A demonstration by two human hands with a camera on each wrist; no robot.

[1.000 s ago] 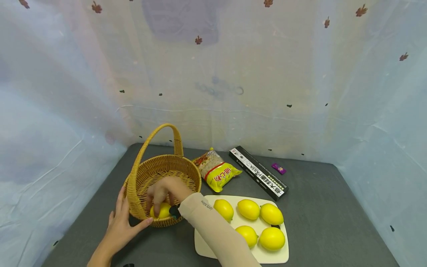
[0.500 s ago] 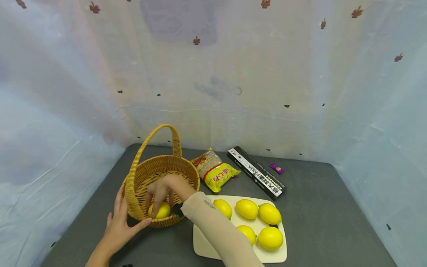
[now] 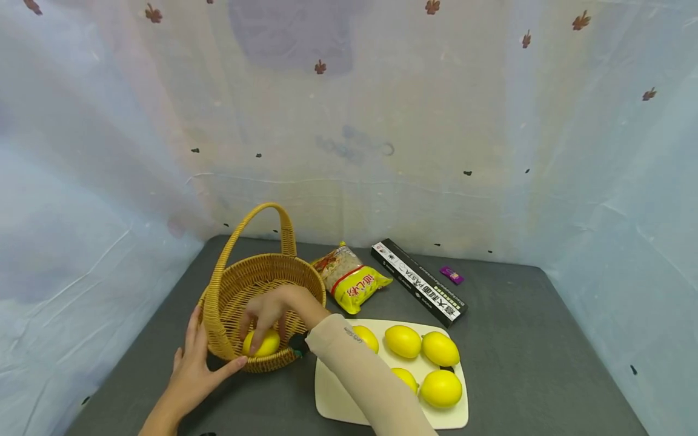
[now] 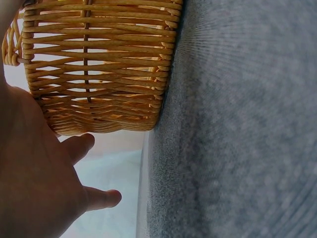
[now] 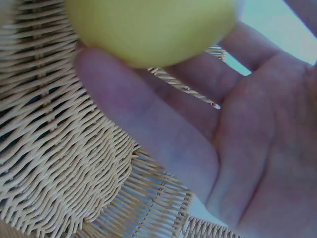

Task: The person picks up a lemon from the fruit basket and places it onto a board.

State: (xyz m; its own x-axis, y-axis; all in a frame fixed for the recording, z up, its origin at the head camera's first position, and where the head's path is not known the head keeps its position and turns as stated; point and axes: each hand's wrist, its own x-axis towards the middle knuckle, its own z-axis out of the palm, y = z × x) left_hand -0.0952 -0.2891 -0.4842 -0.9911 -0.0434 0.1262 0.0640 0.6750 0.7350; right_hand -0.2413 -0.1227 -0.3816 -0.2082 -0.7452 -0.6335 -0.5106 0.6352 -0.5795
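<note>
Inside the wicker basket (image 3: 256, 270), near its front wall, lies a yellow lemon (image 3: 268, 344). My right hand (image 3: 272, 309) reaches in from above and holds that lemon between thumb and fingers. The right wrist view shows the thumb against the lemon (image 5: 153, 29), with woven wicker behind. At the basket's left front side, my left hand (image 3: 192, 374) rests with fingers spread along the outside and the thumb at the rim. In the left wrist view the fingers stick out straight beside the woven wall (image 4: 104, 74).
A cream tray (image 3: 338, 396) bearing several lemons (image 3: 442, 389) sits right of the basket, partly under my right sleeve (image 3: 371, 381). Behind it lie a yellow pasta bag (image 3: 351, 281), a long black pasta box (image 3: 420, 281) and a small purple packet (image 3: 451, 275). A patterned curtain hangs around the table.
My right wrist and forearm have shifted slightly right, with the hand still on the lemon inside the basket. My left hand stays at the basket's side. The head view has drifted a little.
</note>
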